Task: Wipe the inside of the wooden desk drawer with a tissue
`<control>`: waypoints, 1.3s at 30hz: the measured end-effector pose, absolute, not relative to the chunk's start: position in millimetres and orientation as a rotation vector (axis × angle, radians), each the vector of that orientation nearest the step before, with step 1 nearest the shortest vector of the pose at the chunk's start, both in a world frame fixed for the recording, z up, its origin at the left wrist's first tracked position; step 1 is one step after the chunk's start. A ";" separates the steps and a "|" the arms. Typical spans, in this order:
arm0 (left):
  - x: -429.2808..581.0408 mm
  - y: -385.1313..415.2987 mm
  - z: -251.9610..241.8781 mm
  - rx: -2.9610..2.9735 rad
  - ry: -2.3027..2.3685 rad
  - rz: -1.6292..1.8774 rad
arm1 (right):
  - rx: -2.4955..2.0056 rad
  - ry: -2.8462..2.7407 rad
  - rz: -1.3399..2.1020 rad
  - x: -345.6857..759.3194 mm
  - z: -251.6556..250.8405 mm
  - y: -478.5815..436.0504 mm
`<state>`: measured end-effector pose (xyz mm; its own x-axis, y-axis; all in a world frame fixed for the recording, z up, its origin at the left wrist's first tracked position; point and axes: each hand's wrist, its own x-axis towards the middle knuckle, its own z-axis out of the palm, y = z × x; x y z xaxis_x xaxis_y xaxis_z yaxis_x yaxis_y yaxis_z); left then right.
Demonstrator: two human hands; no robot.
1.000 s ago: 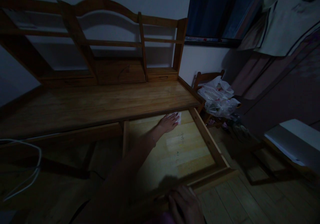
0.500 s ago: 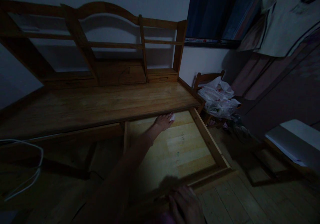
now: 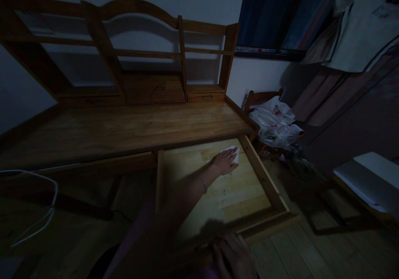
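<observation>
My left hand (image 3: 225,162) presses a white cloth (image 3: 236,156) against the bottom of the pulled-out wooden drawer (image 3: 199,191), near its back right corner. The cloth shows around the fingers, and its middle is hidden under them. At the bottom of the view, my right hand (image 3: 233,254) is closed over the drawer's front edge, partly in shadow. Small dark marks are visible on the pale drawer bottom. The drawer sticks out from under the wooden desk (image 3: 140,123).
A shelf unit (image 3: 152,87) stands on the desk. Beyond its right end, plastic bags (image 3: 274,119) lie on a chair (image 3: 264,96). A stool with a pale top (image 3: 370,171) stands at the right. A white cable (image 3: 54,191) hangs at the left, and clothes (image 3: 358,33) hang at upper right.
My left hand has moved right and slightly toward me with the cloth, and more of the cloth now shows. My right hand stays at the drawer's front edge. The view has shifted slightly.
</observation>
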<state>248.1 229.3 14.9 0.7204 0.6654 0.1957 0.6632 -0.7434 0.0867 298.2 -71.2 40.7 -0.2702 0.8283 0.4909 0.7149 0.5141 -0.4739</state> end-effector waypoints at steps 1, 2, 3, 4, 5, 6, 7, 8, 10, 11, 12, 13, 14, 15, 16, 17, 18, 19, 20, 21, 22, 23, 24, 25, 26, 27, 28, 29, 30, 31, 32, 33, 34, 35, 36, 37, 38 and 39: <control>256.4 225.0 11.6 2.909 1.093 0.349 | -1.255 -2.048 0.199 298.4 39.7 -71.0; 264.1 220.9 8.5 2.912 1.060 0.350 | -1.256 -2.052 0.194 298.7 38.4 -70.9; 271.2 217.0 5.5 2.911 1.032 0.348 | -1.256 -2.060 0.190 299.2 37.1 -70.8; 277.4 213.4 2.8 2.907 1.007 0.347 | -1.253 -2.069 0.188 299.6 35.7 -70.8; 282.8 210.3 0.4 2.902 0.984 0.348 | -1.251 -2.075 0.188 300.1 34.4 -70.8; 287.2 207.8 -1.8 2.898 0.965 0.354 | -1.249 -2.078 0.189 300.4 33.2 -70.9; 290.6 206.0 -3.8 2.895 0.951 0.363 | -1.244 -2.078 0.193 300.6 32.4 -71.0; 293.0 204.9 -5.7 2.895 0.939 0.374 | -1.240 -2.078 0.198 300.6 32.0 -71.1; 295.1 204.9 -9.1 2.901 0.907 0.395 | -1.243 -2.066 0.209 300.2 32.4 -71.5; 295.0 206.0 -10.5 2.904 0.893 0.401 | -1.245 -2.059 0.214 299.9 33.2 -71.8; 294.6 207.4 -11.8 2.908 0.878 0.406 | -1.248 -2.053 0.220 299.6 34.2 -72.2; 294.1 209.2 -12.9 2.914 0.862 0.409 | -1.256 -2.047 0.230 299.3 35.3 -72.6; 293.6 211.0 -13.7 2.919 0.850 0.407 | -1.262 -2.042 0.241 299.1 36.4 -73.2; 293.3 212.6 -14.3 2.923 0.845 0.401 | -1.267 -2.040 0.253 298.9 37.3 -73.7; 293.3 214.0 -14.7 2.928 0.842 0.394 | -1.273 -2.039 0.258 298.8 37.9 -74.2; 293.4 215.1 -14.7 2.932 0.845 0.382 | -1.275 -2.037 0.256 298.8 38.3 -74.7; 293.5 215.8 -14.3 2.935 0.851 0.366 | -1.276 -2.035 0.247 298.7 38.5 -75.0; 293.5 216.3 -13.5 2.937 0.858 0.348 | -1.273 -2.031 0.235 298.7 38.8 -75.2; 293.2 216.6 -12.2 2.939 0.866 0.330 | -1.269 -2.031 0.227 298.8 39.2 -75.3; 292.3 217.0 -10.5 2.941 0.875 0.319 | -1.266 -2.032 0.228 298.8 39.8 -75.3; 290.9 217.7 -8.3 2.942 0.890 0.310 | -1.263 -2.036 0.235 298.8 40.8 -75.3; 288.7 218.6 -5.7 2.942 0.911 0.302 | -1.261 -2.041 0.248 298.9 42.0 -75.2; 285.8 220.1 -3.0 2.942 0.935 0.293 | -1.260 -2.043 0.257 298.9 43.3 -75.1; 282.3 222.1 -0.2 2.941 0.963 0.283 | -1.260 -2.043 0.261 298.9 44.4 -75.0; 278.1 224.6 2.5 2.940 0.993 0.275 | -1.259 -2.041 0.262 298.9 45.3 -74.8; 273.6 227.6 4.9 2.938 1.023 0.270 | -1.258 -2.039 0.258 298.7 45.7 -74.6; 268.7 230.9 7.2 2.937 1.047 0.270 | -1.255 -2.037 0.249 298.5 45.5 -74.4; 263.8 234.4 9.3 2.935 1.068 0.277 | -1.254 -2.037 0.241 298.3 44.7 -74.3; 258.9 237.8 11.1 2.932 1.088 0.285 | -1.253 -2.038 0.235 297.9 43.3 -74.2; 254.5 240.9 12.8 2.927 1.108 0.290 | -1.255 -2.036 0.232 297.6 41.5 -74.2; 250.6 243.7 14.4 2.923 1.123 0.292 | -1.258 -2.025 0.231 297.3 39.4 -74.2; 247.5 245.9 15.8 2.918 1.136 0.291 | -1.260 -2.015 0.234 297.1 37.4 -74.3; 245.2 247.5 16.9 2.913 1.148 0.291 | -1.258 -2.010 0.238 296.9 35.6 -74.3; 243.9 248.7 17.9 2.909 1.156 0.289 | -1.255 -2.010 0.240 296.9 34.1 -74.3; 243.5 249.6 18.6 2.906 1.161 0.288 | -1.249 -2.014 0.239 297.0 33.2 -74.2; 243.7 250.2 19.0 2.901 1.167 0.287 | -1.248 -2.014 0.236 297.3 32.7 -73.9; 244.5 250.9 19.2 2.895 1.175 0.287 | -1.247 -2.013 0.234 297.6 32.7 -73.6; 245.6 251.9 19.2 2.888 1.184 0.288 | -1.247 -2.012 0.234 298.0 33.2 -73.1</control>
<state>245.6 251.9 19.2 0.6980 0.6964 0.1667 0.6951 -0.7149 0.0759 298.0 -73.1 33.2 -0.2493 0.8319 0.4958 0.6958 0.5100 -0.5058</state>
